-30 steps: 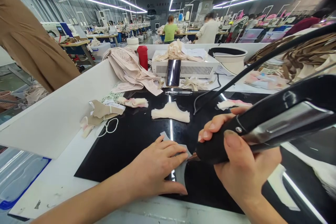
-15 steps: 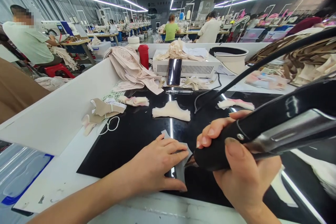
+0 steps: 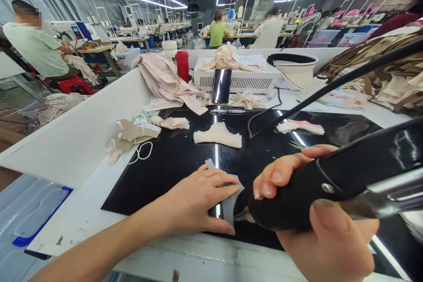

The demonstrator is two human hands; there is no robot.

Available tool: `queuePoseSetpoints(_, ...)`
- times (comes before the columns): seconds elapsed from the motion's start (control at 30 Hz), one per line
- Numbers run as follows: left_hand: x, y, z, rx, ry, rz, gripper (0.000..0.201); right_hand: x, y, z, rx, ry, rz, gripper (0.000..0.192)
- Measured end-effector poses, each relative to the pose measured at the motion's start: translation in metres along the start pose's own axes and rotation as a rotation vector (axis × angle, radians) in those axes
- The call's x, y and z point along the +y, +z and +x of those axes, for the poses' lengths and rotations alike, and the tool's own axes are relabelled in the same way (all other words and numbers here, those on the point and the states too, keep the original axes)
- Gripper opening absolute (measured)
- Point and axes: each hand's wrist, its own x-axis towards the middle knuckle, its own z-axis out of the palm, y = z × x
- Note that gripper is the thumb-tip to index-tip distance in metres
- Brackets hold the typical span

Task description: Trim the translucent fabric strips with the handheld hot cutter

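My left hand (image 3: 198, 198) lies flat with fingers spread, pressing a curved grey translucent piece (image 3: 230, 205) onto the black glossy board (image 3: 165, 185). My right hand (image 3: 330, 224) is wrapped round a black corded handheld tool (image 3: 291, 194) with a shiny metal lever along its side. The tool's narrow metallic tip (image 3: 243, 216) points left and sits low at the right edge of the grey piece; I cannot tell if they touch. Beyond my hands lies a stack of cream shaped fabric pieces (image 3: 218, 135).
Small fabric bundles (image 3: 172, 122) and tied beige pieces (image 3: 135, 131) lie left, a pink-edged bundle (image 3: 300, 127) right. Behind stand a phone (image 3: 221, 86), a red cup (image 3: 182, 66) and a white vented box (image 3: 238, 80). The tool's black cord (image 3: 337, 81) crosses the right side.
My right hand and the tool have shifted slightly right and down, and the tool's body lies lower. My left hand stays on the grey piece. The view has shifted a little.
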Motion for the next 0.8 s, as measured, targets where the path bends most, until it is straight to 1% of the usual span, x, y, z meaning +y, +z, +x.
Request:
queuePoseSetpoints(0.17,0.002,-0.002,-0.001,-0.025,-0.015,0.015,0.071,0.001,0.001,0.000,0.000,0.002,0.011,0.038)
queuePoseSetpoints(0.33,0.002,-0.001,0.000,-0.016,-0.013,0.012,0.070,0.000,0.002,-0.001,-0.017,-0.006,-0.028,0.037)
queuePoseSetpoints(0.5,-0.001,0.002,0.001,-0.013,-0.002,0.014,0.069,-0.002,0.001,-0.002,-0.022,0.028,-0.043,0.035)
queuePoseSetpoints(0.7,-0.009,0.008,0.000,-0.002,0.008,0.049,0.077,-0.003,-0.012,0.007,0.004,-0.003,-0.062,0.039)
queuePoseSetpoints(0.8,-0.011,0.009,-0.001,0.007,0.006,0.100,0.073,-0.007,-0.022,0.013,0.060,-0.025,-0.075,0.042)
